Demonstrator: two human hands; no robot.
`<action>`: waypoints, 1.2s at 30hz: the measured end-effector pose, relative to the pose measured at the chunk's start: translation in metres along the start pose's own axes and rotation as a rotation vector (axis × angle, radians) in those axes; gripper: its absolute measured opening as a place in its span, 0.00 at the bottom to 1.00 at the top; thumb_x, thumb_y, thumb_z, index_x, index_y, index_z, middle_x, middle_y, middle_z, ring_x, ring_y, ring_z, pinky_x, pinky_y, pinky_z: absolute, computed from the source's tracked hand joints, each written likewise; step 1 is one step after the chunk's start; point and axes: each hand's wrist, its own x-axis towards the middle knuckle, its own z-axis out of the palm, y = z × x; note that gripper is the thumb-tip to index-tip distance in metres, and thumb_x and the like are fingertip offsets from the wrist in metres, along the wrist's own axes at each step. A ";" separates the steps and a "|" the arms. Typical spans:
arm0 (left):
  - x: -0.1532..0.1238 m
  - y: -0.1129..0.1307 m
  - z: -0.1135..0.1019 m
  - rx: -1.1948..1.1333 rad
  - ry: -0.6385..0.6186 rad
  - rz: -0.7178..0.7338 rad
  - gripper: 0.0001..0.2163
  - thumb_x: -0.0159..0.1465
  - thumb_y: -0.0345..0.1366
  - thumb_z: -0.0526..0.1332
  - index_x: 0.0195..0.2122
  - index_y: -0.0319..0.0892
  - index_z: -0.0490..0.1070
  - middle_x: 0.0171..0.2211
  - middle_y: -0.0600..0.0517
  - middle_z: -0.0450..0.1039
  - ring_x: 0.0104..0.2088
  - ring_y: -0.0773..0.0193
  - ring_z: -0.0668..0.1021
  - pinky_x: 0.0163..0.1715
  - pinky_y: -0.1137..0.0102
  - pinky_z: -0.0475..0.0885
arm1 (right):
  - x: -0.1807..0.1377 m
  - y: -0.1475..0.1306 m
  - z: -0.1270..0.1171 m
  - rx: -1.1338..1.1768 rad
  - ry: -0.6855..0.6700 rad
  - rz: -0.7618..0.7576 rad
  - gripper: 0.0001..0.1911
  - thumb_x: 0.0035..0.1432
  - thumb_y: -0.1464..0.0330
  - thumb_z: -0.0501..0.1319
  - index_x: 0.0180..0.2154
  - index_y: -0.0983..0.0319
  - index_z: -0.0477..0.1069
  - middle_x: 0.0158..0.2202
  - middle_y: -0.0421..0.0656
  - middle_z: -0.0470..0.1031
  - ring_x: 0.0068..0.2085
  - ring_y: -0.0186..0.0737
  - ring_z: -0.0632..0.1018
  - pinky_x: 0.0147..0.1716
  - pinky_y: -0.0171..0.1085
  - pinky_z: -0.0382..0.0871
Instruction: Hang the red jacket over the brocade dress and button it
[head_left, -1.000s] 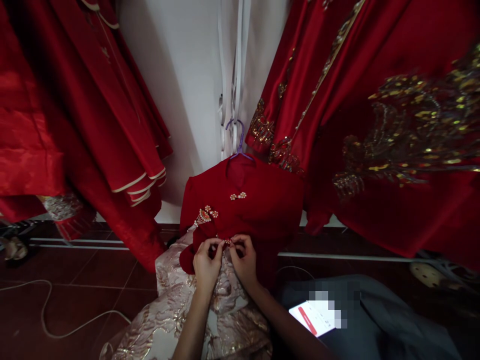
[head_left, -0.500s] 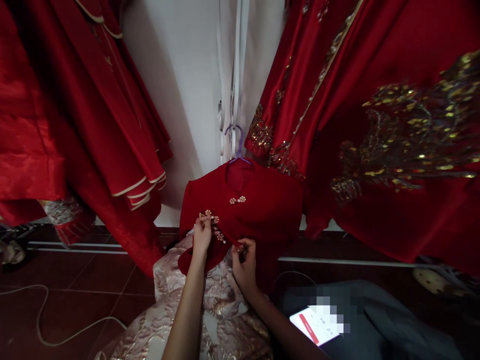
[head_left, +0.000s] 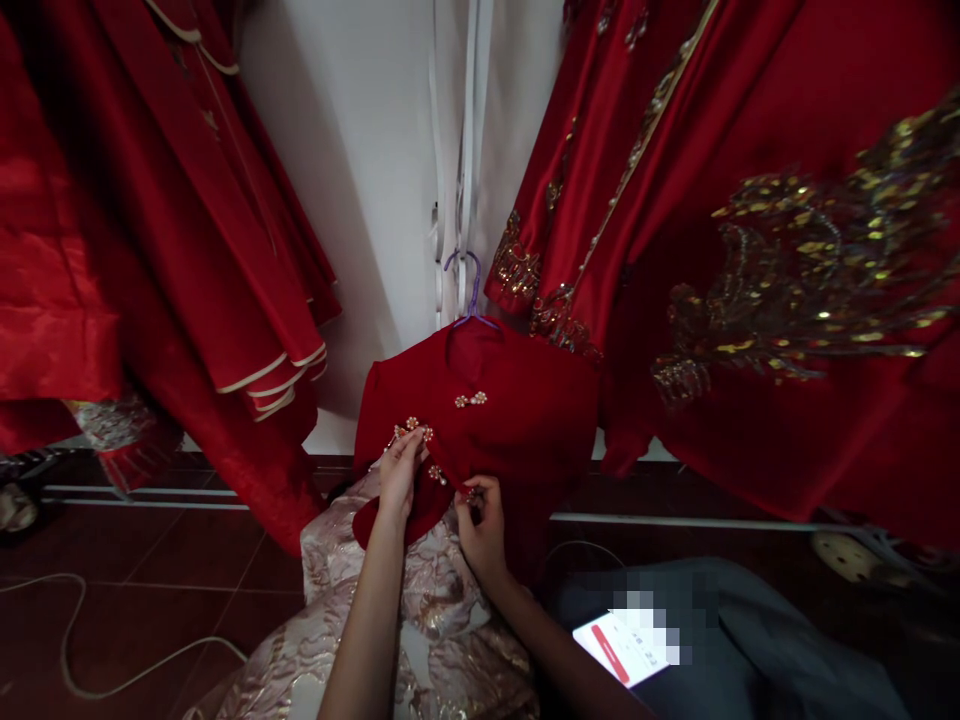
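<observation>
A dark red garment (head_left: 525,400) with a round neckline hangs by a purple hanger (head_left: 473,290) in front of me. Small pearl-and-gold flower ornaments (head_left: 471,399) dot its front, one pair below the neckline. At a cluster of these flowers on the left, the fingers of my left hand (head_left: 399,475) are pinched on the garment. Lower and to the right, my right hand (head_left: 484,530) pinches the garment's edge beside another flower ornament (head_left: 474,496). Between my hands a further flower ornament (head_left: 437,475) lies on the cloth. My fingers partly cover the ornaments they touch.
Red garments with pale piping (head_left: 247,250) hang at left; sequinned red ones (head_left: 675,200) hang at right. Shiny patterned fabric (head_left: 442,590) lies under my arms. A lit phone (head_left: 619,650) rests on dark cloth. A white cable (head_left: 157,668) curves over the tiled floor.
My left hand has turned slightly and shifted at the flower cluster, showing more of the ornament between my hands. My right hand keeps its pinch. The whole view has drifted slightly.
</observation>
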 end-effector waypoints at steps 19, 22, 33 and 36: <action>0.001 0.037 0.053 0.896 -0.394 0.658 0.09 0.59 0.40 0.59 0.38 0.43 0.72 0.36 0.49 0.72 0.36 0.63 0.74 0.37 0.70 0.69 | -0.003 0.007 -0.002 -0.046 0.071 0.034 0.09 0.45 0.75 0.54 0.31 0.59 0.55 0.27 0.35 0.57 0.28 0.33 0.62 0.29 0.32 0.58; 0.008 0.048 0.067 1.201 -0.378 0.917 0.09 0.60 0.41 0.57 0.39 0.46 0.71 0.37 0.48 0.68 0.40 0.59 0.71 0.34 0.69 0.68 | -0.004 0.005 -0.002 -0.039 0.062 0.038 0.09 0.45 0.75 0.53 0.31 0.59 0.55 0.27 0.35 0.56 0.27 0.33 0.61 0.29 0.32 0.58; 0.026 0.074 0.086 1.552 -0.644 1.117 0.05 0.59 0.37 0.57 0.35 0.44 0.70 0.38 0.47 0.67 0.42 0.56 0.68 0.45 0.60 0.62 | -0.003 0.002 -0.002 -0.046 0.047 0.055 0.09 0.46 0.74 0.54 0.32 0.59 0.57 0.28 0.36 0.58 0.28 0.33 0.63 0.29 0.33 0.58; 0.025 0.078 0.088 1.579 -0.721 1.179 0.06 0.61 0.35 0.54 0.36 0.43 0.69 0.33 0.49 0.69 0.41 0.58 0.69 0.53 0.56 0.55 | -0.007 -0.004 -0.006 -0.045 0.065 0.021 0.09 0.50 0.71 0.55 0.35 0.60 0.58 0.30 0.38 0.60 0.30 0.34 0.64 0.31 0.34 0.60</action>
